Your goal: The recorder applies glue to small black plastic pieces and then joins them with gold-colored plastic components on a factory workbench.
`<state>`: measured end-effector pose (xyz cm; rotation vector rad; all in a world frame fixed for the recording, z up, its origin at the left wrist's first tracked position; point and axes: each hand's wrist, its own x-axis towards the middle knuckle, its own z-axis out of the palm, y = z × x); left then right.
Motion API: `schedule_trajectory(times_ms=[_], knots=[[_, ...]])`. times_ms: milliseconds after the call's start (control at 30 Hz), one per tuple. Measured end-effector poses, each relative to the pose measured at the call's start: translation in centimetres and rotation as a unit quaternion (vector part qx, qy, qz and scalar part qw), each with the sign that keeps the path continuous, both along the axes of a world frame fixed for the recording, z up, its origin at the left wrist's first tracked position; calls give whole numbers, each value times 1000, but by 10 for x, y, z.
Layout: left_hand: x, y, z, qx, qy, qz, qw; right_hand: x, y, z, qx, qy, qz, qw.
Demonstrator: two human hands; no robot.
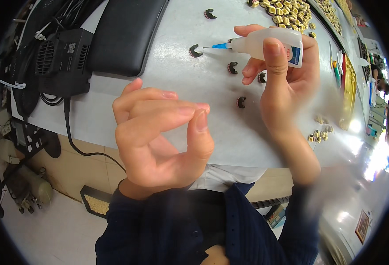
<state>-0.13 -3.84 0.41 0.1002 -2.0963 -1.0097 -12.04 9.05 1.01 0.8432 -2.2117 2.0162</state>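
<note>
A pale table [172,75] is filling most of the view, and a black case [126,37] is lying flat toward its far left. Beside that case, a black box [64,62] with vents is sitting with a cable trailing down from it. The left hand [152,139] is hovering above the near part of the table, its fingers curling toward the thumb; I cannot tell whether the tips are quite meeting or pinching something tiny. The right hand [285,90] is grasping a whitish bottle [255,44], the thumb pressing along its side, and is tilting it so that it is pointing leftward. At the far edge, a pile of small yellow-and-dark pieces [287,14] is spreading out. Several dark curved pieces [193,51] are lying scattered around the bottle. The bottle's blue needle tip [220,46] is aiming at the leftmost one, its thin end sitting just beside it.
</note>
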Motion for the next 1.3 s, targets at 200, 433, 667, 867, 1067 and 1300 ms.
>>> schedule_trajectory(times_ms=[200,433,667,867,1067,1300], knots=[[1,0,1,-9,-3,0,1000,2,-3,1,-4,-5,13,1000],[0,2,1,1,-9,1,1000,1,-4,-1,-1,3,28,1000],[0,2,0,1,-9,3,1000,1,-5,0,7,1,21,1000],[0,2,1,5,-9,1,1000,2,-3,10,23,10,-52,998],[1,2,1,6,-16,-3,1000,-14,21,12,28,-2,-112,993],[0,3,0,20,-7,-7,1000,-14,19,11,51,14,-141,989]])
